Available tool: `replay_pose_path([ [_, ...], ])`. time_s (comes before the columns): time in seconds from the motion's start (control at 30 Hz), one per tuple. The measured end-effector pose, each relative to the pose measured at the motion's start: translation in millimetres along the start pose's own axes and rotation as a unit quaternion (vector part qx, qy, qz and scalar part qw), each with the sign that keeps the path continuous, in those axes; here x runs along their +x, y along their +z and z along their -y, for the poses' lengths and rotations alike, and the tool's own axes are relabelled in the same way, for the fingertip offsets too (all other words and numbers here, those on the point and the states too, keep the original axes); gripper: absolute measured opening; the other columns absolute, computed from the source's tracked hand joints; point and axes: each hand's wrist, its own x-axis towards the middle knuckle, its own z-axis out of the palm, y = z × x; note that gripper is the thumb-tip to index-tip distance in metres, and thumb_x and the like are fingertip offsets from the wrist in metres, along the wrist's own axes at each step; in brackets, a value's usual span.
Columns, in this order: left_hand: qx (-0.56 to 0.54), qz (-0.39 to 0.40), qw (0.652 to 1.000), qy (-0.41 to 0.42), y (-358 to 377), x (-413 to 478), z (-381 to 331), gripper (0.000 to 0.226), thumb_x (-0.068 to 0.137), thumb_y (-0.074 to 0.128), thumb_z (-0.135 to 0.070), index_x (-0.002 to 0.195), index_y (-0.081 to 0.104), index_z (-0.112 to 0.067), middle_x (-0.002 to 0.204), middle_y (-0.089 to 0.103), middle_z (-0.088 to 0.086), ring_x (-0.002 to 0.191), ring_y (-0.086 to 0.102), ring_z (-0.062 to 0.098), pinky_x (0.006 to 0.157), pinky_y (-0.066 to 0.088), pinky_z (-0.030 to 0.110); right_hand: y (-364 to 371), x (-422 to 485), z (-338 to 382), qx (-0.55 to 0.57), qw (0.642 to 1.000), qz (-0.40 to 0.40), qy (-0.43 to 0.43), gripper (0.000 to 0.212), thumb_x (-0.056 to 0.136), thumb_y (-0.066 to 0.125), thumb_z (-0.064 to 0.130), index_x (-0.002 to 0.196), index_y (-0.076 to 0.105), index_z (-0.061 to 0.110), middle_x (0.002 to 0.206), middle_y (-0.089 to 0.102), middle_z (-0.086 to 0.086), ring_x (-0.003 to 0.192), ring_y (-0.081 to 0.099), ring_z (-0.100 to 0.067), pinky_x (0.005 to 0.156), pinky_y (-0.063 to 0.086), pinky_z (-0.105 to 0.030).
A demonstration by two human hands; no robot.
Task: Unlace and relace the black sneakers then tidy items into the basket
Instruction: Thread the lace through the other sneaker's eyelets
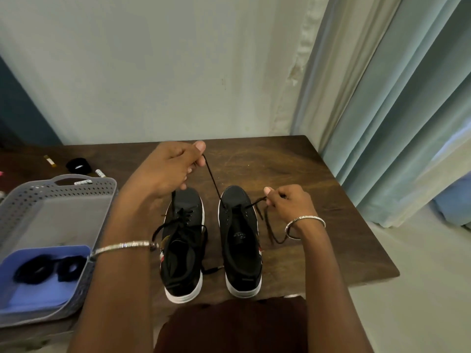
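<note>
Curled fingers of the left hand point(173, 169) and right hand point(290, 203) each pinch one end of the right sneaker point(239, 245) lace point(212, 179)

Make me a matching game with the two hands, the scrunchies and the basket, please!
Things:
1. left hand
2. right hand
3. black scrunchies
4. basket

Places or looks:
A. lie on a blue tray
B. pinches the lace high up, past the toe of the right sneaker
C. grey, with little holes in its walls
D. pinches the lace low, beside the right sneaker

Pairs: 1-B, 2-D, 3-A, 4-C
</note>
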Motion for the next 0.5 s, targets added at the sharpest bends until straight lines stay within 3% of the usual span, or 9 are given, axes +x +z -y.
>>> replay_pose_path([
  [0.1,0.018,0.005,1.0,0.017,-12,-10,-28,0.043,0.102,0.048,-0.044,0.078,0.065,-0.012,0.056,0.041,-0.007,0.049,0.039,0.006,0.052,0.041,0.023,-17,-12,20,-0.021,1.0,0.002,-0.01,0.042,0.099,0.059,0.043,0.076,0.076,0.012,0.07,0.07,0.005,0.078,0.066,-0.018,0.083,0.053,-0.037],
  [0.2,0.026,-0.006,0.999,0.027,-23,-21,-55,0.043,0.102,0.049,-0.045,0.08,0.066,-0.012,0.056,0.041,-0.007,0.05,0.037,0.008,0.053,0.038,0.024,-43,-23,48,-0.048,0.999,0.0,-0.025,0.039,0.1,0.06,0.04,0.078,0.077,0.014,0.061,0.057,0.008,0.065,0.055,-0.011,0.065,0.043,-0.03],
  [0.3,0.024,-0.021,0.999,0.034,-31,-35,-81,0.042,0.103,0.049,-0.043,0.08,0.066,-0.012,0.059,0.043,-0.006,0.052,0.037,0.009,0.053,0.034,0.024,-68,-30,74,-0.084,0.995,0.0,-0.045,0.031,0.098,0.064,0.039,0.088,0.08,0.014,0.066,0.058,0.004,0.064,0.051,-0.01,0.061,0.036,-0.027],
  [0.4,0.032,-0.024,0.999,0.03,-36,-49,-104,0.041,0.104,0.05,-0.04,0.08,0.065,-0.011,0.062,0.043,-0.004,0.054,0.036,0.01,0.05,0.031,0.022,-86,-39,96,-0.099,0.994,-0.002,-0.048,0.028,0.095,0.069,0.035,0.095,0.078,0.008,0.09,0.07,-0.005,0.084,0.063,-0.02,0.072,0.042,-0.027],
  [0.5,0.044,-0.02,0.999,0.024,-37,-60,-117,0.04,0.104,0.05,-0.037,0.077,0.063,-0.011,0.063,0.045,-0.002,0.053,0.035,0.011,0.049,0.029,0.022,-96,-50,108,-0.105,0.993,-0.004,-0.048,0.021,0.094,0.072,0.027,0.087,0.074,0.008,0.091,0.071,-0.008,0.085,0.063,-0.021,0.075,0.044,-0.029],
])
